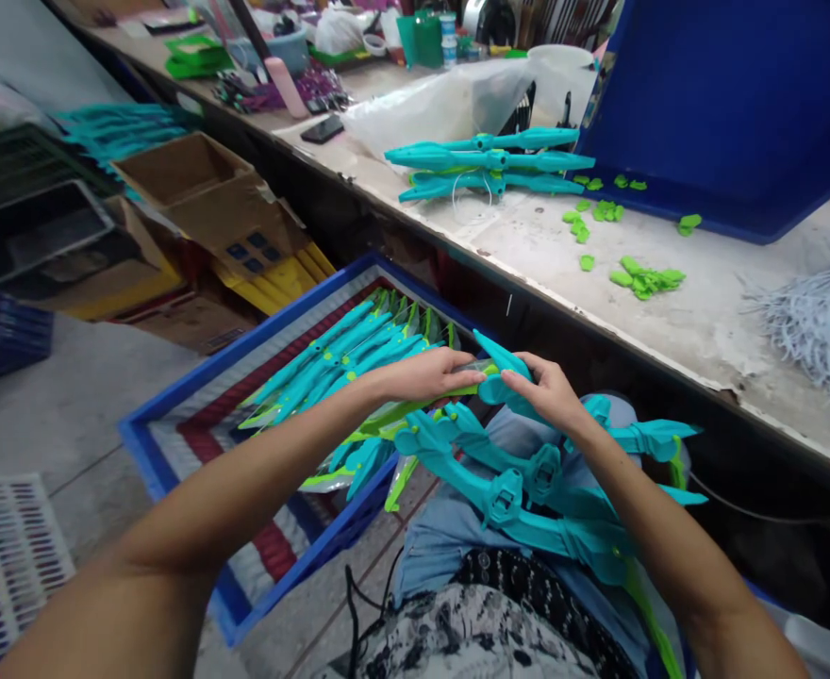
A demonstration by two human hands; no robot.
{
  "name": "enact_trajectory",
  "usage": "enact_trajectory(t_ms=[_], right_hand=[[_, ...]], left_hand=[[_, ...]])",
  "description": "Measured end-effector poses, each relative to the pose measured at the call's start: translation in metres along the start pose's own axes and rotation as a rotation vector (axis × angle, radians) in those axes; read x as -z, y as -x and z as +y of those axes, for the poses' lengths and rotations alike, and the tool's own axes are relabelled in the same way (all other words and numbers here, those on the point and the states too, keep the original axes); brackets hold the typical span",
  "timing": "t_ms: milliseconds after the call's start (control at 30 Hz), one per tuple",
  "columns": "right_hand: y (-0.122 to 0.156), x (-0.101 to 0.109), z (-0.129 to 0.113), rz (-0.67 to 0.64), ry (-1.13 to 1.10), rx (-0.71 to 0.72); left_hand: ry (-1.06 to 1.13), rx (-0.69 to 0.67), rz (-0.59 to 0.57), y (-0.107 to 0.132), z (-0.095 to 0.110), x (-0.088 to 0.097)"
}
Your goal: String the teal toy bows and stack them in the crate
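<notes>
My left hand (439,372) is closed on the lime-green end of a long turquoise plastic piece (500,354), thumb on top. My right hand (548,389) grips the turquoise part of the same piece, a short way to the right. Its middle is partly hidden by my fingers. Below, several similar turquoise pieces with hub-like centres (506,495) lie across my lap, some with lime-green strips. To the left, a blue crate (245,343) holds rows of turquoise and green pieces (337,363), with clear plastic film around some of them.
On the workbench (528,240) lie a stack of turquoise pieces (496,160), small green parts (648,278), a phone (322,129) and white strands (818,316). A tilted blue bin (726,113) stands at the right. Cardboard boxes (203,189) and a white crate (11,538) are on the left.
</notes>
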State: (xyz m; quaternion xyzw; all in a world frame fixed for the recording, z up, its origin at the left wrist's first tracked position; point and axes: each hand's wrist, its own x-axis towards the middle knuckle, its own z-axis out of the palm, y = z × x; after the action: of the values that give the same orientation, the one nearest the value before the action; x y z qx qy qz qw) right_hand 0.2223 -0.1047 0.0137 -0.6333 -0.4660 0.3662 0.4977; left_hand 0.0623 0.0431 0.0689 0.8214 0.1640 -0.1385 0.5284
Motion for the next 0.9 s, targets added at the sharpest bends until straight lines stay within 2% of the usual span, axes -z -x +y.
enact_trajectory(t_ms=[133, 267, 367, 433, 533, 633, 700, 800, 833, 867, 900], right_hand=[[0.0, -0.003, 0.0, 0.045, 0.032, 0.027], [-0.005, 0.004, 0.005, 0.063, 0.163, 0.091], [-0.003, 0.013, 0.012, 0.033, 0.436, 0.118], [0.004, 0.019, 0.019, -0.017, 0.657, 0.072], [0.021, 0.025, 0.028, -0.093, 0.966, -0.022], [0.033, 0.028, 0.033, -0.129, 1.208, -0.039], [0.037, 0.031, 0.033, -0.193, 1.305, -0.032], [0.041, 0.036, 0.035, -0.271, 1.365, -0.004], [0.043, 0.037, 0.037, -0.272, 1.372, 0.001], [0.045, 0.038, 0.04, -0.265, 1.371, -0.003], [0.047, 0.038, 0.044, -0.256, 1.358, -0.011]], left_hand=[[-0.147, -0.009, -0.104, -0.008, 0.007, 0.009], [-0.243, -0.064, -0.087, -0.02, 0.011, 0.021], [-0.211, -0.064, -0.038, -0.028, 0.005, 0.031], [-0.214, -0.038, 0.001, -0.032, -0.003, 0.034], [-0.219, -0.003, 0.024, -0.037, -0.019, 0.033], [-0.197, 0.043, 0.078, -0.046, -0.033, 0.029], [-0.251, 0.092, 0.177, -0.049, -0.039, 0.026], [-0.369, 0.101, 0.525, -0.034, -0.038, 0.012], [-0.358, 0.095, 0.648, -0.021, -0.036, 0.001], [-0.301, 0.1, 0.721, -0.005, -0.035, -0.013], [-0.202, 0.128, 0.717, 0.014, -0.034, -0.032]])
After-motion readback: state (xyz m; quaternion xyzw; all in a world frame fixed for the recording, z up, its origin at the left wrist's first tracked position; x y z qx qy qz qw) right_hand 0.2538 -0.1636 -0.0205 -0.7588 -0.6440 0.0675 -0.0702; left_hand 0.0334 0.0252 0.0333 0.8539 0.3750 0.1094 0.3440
